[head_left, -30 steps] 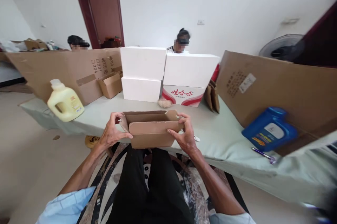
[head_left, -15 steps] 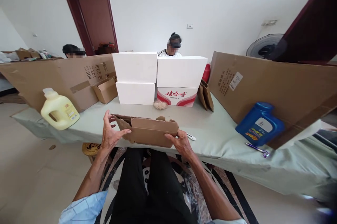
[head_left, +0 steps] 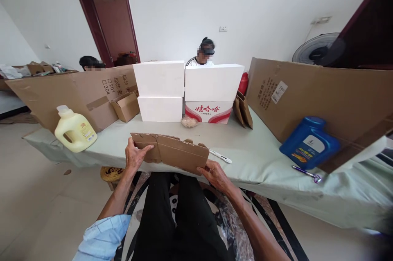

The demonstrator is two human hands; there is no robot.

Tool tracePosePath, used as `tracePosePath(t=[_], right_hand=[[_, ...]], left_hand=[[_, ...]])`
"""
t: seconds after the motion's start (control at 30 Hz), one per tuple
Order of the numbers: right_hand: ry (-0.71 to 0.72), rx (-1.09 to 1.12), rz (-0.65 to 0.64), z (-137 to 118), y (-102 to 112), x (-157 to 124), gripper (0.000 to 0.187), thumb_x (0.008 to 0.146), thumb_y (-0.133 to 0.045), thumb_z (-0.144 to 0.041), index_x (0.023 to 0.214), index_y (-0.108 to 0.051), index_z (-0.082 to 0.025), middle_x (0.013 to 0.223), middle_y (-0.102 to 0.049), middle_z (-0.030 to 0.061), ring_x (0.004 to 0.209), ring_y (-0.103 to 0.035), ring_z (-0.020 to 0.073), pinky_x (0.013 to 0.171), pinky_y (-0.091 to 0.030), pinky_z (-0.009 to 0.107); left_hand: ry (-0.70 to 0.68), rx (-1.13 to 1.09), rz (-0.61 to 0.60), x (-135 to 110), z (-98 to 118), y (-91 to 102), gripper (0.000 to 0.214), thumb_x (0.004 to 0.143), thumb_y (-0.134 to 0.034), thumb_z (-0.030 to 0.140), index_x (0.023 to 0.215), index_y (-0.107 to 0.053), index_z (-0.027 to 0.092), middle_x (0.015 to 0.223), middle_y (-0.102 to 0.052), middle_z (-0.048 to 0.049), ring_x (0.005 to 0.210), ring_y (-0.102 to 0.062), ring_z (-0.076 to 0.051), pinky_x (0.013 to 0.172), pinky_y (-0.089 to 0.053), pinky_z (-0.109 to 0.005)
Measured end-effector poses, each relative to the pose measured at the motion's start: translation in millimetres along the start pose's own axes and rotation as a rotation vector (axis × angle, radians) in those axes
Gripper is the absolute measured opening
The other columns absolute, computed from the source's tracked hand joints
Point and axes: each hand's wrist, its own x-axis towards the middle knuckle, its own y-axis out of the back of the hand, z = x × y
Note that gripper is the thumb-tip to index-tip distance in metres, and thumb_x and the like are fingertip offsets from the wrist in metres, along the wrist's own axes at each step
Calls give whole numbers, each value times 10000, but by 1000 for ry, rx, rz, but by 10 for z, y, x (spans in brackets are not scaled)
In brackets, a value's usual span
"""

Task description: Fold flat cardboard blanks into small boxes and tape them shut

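Observation:
A folded-flat brown cardboard box (head_left: 176,152) is held between both hands at the table's front edge. My left hand (head_left: 136,155) grips its left end, thumb on the near face and fingers behind. My right hand (head_left: 216,176) pinches the lower right corner, its thumb on the near face. Notched flaps line the cardboard's upper edge. Just right of it, a white utility knife (head_left: 220,156) lies on the green tablecloth (head_left: 258,146). Beyond the cardboard, a small crumpled clear-plastic bundle (head_left: 189,122) rests near the stacked boxes.
White boxes (head_left: 159,79) stand stacked at the back over a red-and-white printed box (head_left: 208,112). A yellow jug (head_left: 75,130) is at left, a blue bottle (head_left: 310,142) and a purple razor-like tool (head_left: 307,174) at right. Large cardboard panels flank the table. Two people sit beyond.
The box's flaps have been pressed flat, so it now shows as one flat piece. My left hand has closed in on its end, and more of the knife shows.

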Motion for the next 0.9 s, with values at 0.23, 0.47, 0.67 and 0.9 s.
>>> tracePosePath(t=[0.23, 0.47, 0.67, 0.9], right_hand=[[-1, 12, -28, -26, -31, -195, 263, 991, -519, -360, 766, -483, -227, 743, -509, -13, 706, -420, 166, 663, -329, 295], [-11, -4, 40, -137, 107, -498, 297, 1010, -547, -351, 760, -443, -230, 741, -521, -25, 699, -443, 151, 660, -345, 278], [-102, -12, 288, -84, 607, -836, 424, 1056, -569, -484, 718, -522, -232, 625, -549, -27, 579, -469, 146, 553, -354, 267], [-320, -328, 843, 236, 1512, -1001, 633, 935, -595, -802, 645, -640, -241, 599, -690, 60, 576, -639, 220, 605, -495, 330]], left_hand=[[-53, -102, -62, -21, 10, -69, 760, 576, -968, 660, 1086, -649, 196, 1025, -751, -73, 953, -724, -291, 794, -622, -397], [-94, -138, -145, 10, -186, -178, 838, 682, -855, 735, 1292, -632, 206, 1131, -725, -84, 1027, -723, -273, 778, -619, -359], [-127, 51, -312, -12, -313, -302, 614, 727, -725, 719, 1071, -727, 210, 973, -741, -80, 911, -737, -284, 737, -618, -375], [-184, 191, -455, -120, -623, -597, 460, 746, -624, 644, 952, -721, 243, 842, -759, -58, 785, -731, -263, 666, -575, -345]])
